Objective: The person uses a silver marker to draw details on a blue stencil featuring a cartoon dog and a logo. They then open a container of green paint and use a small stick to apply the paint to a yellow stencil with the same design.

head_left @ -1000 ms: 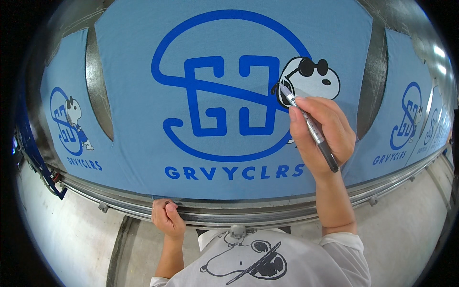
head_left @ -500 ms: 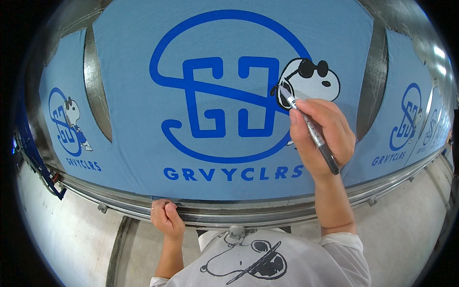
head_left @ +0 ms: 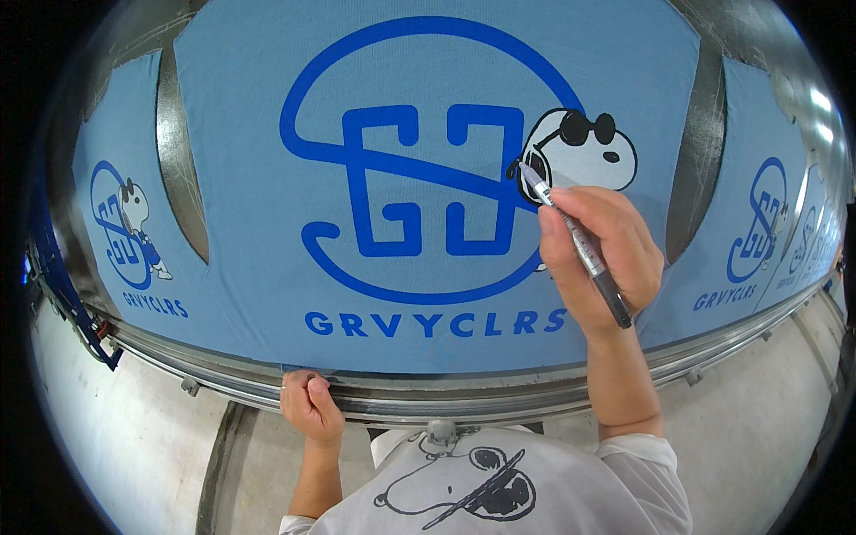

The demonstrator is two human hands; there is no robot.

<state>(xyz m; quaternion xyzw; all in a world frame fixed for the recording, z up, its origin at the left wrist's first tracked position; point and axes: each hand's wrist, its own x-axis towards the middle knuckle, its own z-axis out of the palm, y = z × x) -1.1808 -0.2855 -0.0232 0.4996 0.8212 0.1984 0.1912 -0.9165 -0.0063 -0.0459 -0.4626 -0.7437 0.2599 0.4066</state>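
My right hand pinches a slim marker pen with a grey-white body and a black rear end. Its pale tip is on or just over the left edge of the dark ear of a printed cartoon dog head in sunglasses. That print lies over a big dark-blue logo on a light-blue cut fabric panel, spread flat. At the panel's near edge, my left hand is closed beside the metal rail, fingers curled under; what they hold, if anything, is hidden.
Similar printed blue panels lie to the left and right on the dark, shiny table surface. A metal rail runs along the table's near edge. A blue metal frame stands at far left, above a pale concrete floor.
Almost nothing differs. The pen tip has shifted very slightly down and left over the dog's ear. My left hand stays at the rail.
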